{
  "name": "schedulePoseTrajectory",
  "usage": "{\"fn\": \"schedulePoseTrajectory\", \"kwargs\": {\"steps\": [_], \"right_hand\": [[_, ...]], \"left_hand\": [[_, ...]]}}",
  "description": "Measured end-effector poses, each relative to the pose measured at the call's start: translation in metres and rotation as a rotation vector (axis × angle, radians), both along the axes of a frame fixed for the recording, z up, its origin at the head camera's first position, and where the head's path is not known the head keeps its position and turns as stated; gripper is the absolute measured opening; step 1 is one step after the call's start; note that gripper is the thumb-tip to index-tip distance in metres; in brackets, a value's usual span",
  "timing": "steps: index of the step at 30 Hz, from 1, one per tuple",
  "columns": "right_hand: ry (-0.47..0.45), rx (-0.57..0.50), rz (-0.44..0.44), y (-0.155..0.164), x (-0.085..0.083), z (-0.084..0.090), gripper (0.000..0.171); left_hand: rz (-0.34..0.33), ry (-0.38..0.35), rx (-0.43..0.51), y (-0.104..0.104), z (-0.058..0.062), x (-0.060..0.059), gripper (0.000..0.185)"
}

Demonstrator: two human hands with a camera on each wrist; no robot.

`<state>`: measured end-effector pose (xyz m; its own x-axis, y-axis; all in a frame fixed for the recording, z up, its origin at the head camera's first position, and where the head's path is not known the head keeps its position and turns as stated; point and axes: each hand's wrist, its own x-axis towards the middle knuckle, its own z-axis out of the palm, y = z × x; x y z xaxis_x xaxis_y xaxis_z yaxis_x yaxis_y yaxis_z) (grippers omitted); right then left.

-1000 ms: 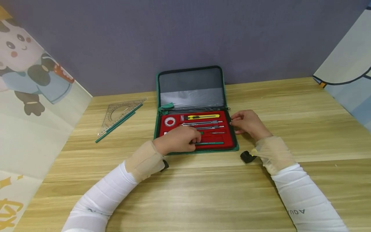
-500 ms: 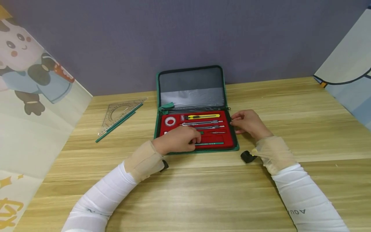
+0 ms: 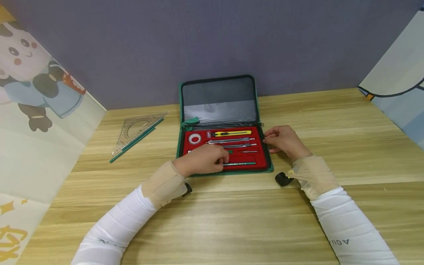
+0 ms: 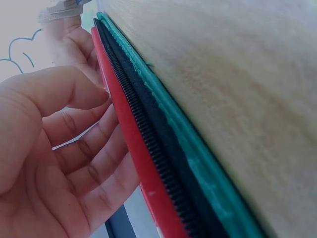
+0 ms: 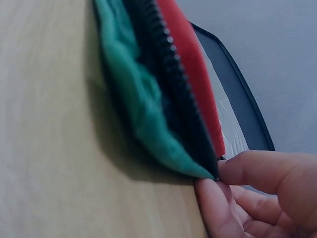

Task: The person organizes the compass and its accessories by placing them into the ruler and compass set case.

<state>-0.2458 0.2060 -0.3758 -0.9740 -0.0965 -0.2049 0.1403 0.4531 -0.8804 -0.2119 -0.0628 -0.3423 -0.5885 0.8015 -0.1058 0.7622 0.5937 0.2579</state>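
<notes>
An open zip case lies on the wooden table, near the back wall, with its lid standing up behind. The case is green outside w/ a red tray inside. In the tray there are a yellow cutter, a round red-white disc, metal compasses and a green pencil along the front edge.

The left hand rests on the front-left part of the tray, fingers curled loosely over it, approx. at the left end of the green pencil. In the left wrist view the fingers are relaxed and lie against the red edge; whether they pinch something cannot be told.

The right hand is at the right edge of the case. In the right wrist view thumb and fingertips touch the green corner by the zipper, fingers bent.

Far left on the table lie a clear set square and a second green pencil, touching each other, well apart from the case.
</notes>
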Motion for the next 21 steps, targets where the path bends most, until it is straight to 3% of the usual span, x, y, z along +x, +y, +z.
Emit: {"fn": "schedulePoseTrajectory", "kwargs": {"steps": [21], "right_hand": [[0.005,0.015,-0.004,-0.002,0.001,0.001,0.036]], "left_hand": [[0.038,0.027,0.002,-0.011,0.000,-0.002,0.010]]}}
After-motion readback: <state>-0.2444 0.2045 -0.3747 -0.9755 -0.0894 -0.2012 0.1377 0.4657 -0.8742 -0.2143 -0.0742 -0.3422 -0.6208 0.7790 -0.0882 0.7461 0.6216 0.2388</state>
